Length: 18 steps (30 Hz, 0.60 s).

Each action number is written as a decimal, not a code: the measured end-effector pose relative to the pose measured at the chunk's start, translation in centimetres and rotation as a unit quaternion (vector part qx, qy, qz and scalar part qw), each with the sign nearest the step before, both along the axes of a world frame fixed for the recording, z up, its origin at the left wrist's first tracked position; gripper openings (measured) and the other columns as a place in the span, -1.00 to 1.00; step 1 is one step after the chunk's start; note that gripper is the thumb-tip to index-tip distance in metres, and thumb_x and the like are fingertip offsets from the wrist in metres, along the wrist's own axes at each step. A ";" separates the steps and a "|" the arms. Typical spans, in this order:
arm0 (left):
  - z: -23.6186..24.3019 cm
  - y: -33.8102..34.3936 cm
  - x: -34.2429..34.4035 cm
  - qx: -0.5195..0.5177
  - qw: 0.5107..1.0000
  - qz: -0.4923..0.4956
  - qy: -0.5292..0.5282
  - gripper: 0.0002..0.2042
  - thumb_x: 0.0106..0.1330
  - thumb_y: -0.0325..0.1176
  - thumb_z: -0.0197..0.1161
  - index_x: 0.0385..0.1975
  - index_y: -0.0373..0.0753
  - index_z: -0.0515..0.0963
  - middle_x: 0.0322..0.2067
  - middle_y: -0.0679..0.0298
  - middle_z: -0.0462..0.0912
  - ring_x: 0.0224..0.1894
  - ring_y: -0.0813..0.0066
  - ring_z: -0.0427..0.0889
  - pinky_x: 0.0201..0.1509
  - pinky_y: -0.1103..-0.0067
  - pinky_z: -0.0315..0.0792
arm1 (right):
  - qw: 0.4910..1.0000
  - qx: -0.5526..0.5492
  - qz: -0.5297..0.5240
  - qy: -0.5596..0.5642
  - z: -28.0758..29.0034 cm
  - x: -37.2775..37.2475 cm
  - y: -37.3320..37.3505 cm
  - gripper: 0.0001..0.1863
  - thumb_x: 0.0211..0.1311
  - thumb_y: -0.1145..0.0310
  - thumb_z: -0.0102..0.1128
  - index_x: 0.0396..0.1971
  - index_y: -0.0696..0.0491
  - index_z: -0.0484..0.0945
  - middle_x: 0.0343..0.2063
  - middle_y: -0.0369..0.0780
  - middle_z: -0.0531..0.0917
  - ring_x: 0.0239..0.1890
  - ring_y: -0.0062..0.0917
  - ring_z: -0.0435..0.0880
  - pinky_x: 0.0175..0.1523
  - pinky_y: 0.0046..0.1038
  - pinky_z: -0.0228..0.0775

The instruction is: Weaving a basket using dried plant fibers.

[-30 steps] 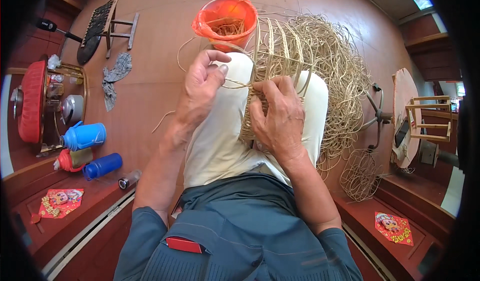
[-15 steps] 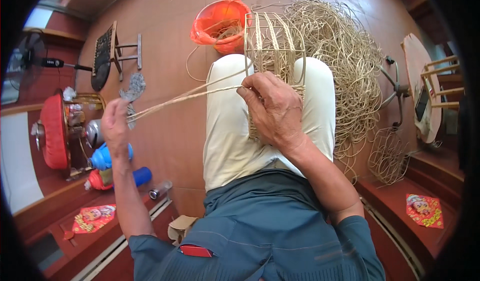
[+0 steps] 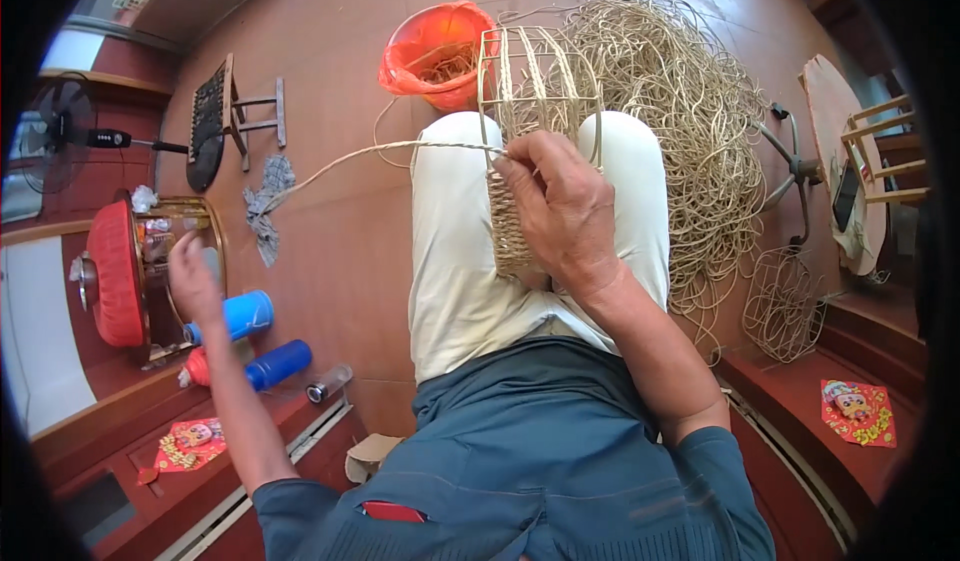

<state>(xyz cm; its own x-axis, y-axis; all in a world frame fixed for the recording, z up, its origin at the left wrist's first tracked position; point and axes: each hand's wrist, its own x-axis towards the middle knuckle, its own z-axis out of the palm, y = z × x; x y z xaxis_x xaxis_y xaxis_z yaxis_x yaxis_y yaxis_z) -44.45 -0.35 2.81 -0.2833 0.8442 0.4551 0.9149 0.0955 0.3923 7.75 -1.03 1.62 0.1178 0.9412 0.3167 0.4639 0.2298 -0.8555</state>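
Two hands, well apart. Right hand [image 3: 565, 201] is over the lap, thumb and fingers pinched on a tan cord [image 3: 390, 145] at the near left edge of the half-woven frame [image 3: 512, 226]. Frame sits between the thighs of the white trousers [image 3: 450, 261]: tight weave on the near part, open bars with a few cord strips on the far part. Cord runs left from the pinch, over the left knee, and its loose end hangs in view over a grey cloth [image 3: 262, 229]. Left hand [image 3: 195, 283] is out to the left, motion-blurred, fingers loosely spread, clear of the cord, near a light-blue flask [image 3: 248, 313]. Big tangle of cord [image 3: 705, 141] on the floor, right of the frame. Orange-lined bucket [image 3: 402, 73] just beyond the left knee, cord scraps inside. Wire bundle [image 3: 785, 306] lies farther right.
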 end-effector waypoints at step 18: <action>-3.1 -1.5 37.3 0.047 0.939 -0.332 0.078 -0.63 0.42 -0.48 0.34 0.21 -0.26 0.65 -0.33 0.20 0.62 -0.33 0.18 0.68 -0.26 0.31 0.59 | 0.986 0.043 0.015 -0.158 0.1 0.5 2.5 -0.90 0.51 0.40 0.30 -0.08 0.02 0.60 -0.21 -0.13 0.78 -0.24 -0.08 0.80 -0.20 -0.14 0.64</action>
